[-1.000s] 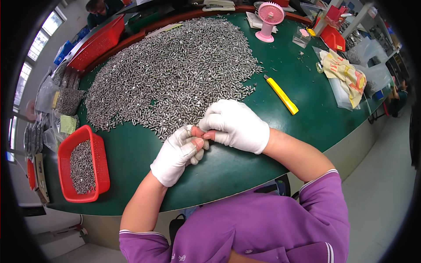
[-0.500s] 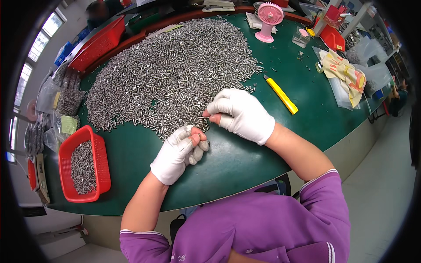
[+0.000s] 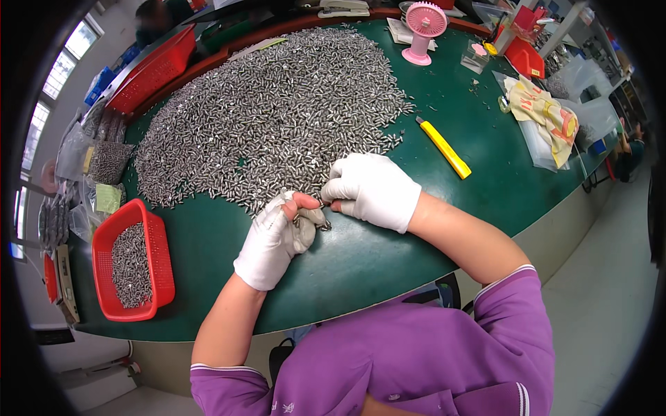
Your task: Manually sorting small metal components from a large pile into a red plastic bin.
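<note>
Your right hand point(image 3: 371, 188) has come back from the pile of small metal pins point(image 3: 270, 118) on the green counter point(image 3: 388, 263), fingers curled, pinching some. Left hand point(image 3: 277, 236) is cupped shut around gathered pins.

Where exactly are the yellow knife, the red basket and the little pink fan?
yellow knife point(image 3: 445, 148), head view, middle of its yellow handle.
red basket point(image 3: 164, 258), head view, its right-hand rim.
pink fan point(image 3: 426, 19), head view, centre of its round grille.
</note>
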Demonstrator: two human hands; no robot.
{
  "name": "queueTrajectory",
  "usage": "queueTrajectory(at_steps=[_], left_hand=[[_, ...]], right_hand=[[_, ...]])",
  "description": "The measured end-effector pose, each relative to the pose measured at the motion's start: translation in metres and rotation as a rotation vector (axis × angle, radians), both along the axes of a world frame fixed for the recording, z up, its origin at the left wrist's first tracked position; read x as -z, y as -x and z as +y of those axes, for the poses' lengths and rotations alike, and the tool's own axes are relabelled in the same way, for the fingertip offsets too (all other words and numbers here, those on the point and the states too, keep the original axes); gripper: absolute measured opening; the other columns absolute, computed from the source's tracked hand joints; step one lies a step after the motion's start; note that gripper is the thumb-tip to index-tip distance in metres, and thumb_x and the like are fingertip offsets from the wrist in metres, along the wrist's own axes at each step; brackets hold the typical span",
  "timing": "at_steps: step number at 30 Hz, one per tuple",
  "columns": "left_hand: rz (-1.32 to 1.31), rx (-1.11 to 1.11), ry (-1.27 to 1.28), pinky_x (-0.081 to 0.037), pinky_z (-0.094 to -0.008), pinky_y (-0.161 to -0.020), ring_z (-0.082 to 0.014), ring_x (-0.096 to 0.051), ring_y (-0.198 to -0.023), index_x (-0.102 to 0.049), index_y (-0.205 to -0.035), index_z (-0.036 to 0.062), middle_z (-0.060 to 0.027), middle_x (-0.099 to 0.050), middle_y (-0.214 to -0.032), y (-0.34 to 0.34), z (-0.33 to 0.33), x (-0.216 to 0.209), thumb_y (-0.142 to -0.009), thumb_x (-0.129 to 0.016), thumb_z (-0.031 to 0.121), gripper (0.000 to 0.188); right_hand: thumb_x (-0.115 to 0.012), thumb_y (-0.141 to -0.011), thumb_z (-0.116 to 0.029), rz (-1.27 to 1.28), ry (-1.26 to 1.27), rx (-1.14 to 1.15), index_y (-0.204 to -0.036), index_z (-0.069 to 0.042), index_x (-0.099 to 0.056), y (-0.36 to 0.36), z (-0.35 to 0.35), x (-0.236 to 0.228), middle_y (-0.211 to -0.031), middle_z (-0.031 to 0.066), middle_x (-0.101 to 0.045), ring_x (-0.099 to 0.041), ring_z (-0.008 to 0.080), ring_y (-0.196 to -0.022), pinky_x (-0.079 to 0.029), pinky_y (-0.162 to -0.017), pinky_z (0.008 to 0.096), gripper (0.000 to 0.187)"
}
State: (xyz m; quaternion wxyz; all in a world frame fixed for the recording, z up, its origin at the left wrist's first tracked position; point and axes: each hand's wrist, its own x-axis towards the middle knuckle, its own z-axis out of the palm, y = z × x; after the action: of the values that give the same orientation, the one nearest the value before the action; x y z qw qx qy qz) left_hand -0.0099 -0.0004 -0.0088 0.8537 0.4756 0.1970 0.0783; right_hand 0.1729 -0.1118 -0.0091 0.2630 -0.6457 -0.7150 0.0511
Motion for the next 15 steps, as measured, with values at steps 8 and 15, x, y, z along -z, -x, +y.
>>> queueTrajectory(at_steps=[8, 15], left_hand=[[0.012, 0.002, -0.032, -0.035, -0.0184, -0.054, -0.0053, -0.043, -0.061, -0.055, -0.103, 0.0072, -0.0009, -0.057, -0.085, 0.006, 0.0, 0.003, -0.089, -0.062, 0.023, 0.022], [0.086, 0.024, -0.111, -0.036, -0.0176, -0.054, -0.0048, -0.046, -0.062, -0.057, -0.102, 0.0068, -0.0011, -0.06, -0.085, 0.002, -0.006, -0.002, -0.088, -0.063, 0.018, 0.019]], right_hand=[[-0.068, -0.079, -0.02, 0.324, 0.043, 0.015, -0.09, -0.009, -0.065, 0.004, -0.001, -0.005, -0.085, 0.0063, -0.058, -0.058, 0.0232, -0.084, -0.047, -0.073, 0.0327, 0.016], [-0.069, -0.083, -0.019, 0.687, 0.091, -0.07, -0.093, -0.006, -0.065, 0.01, -0.004, -0.008, -0.087, 0.0057, -0.058, -0.057, 0.0178, -0.083, -0.046, -0.073, 0.0297, 0.017]])
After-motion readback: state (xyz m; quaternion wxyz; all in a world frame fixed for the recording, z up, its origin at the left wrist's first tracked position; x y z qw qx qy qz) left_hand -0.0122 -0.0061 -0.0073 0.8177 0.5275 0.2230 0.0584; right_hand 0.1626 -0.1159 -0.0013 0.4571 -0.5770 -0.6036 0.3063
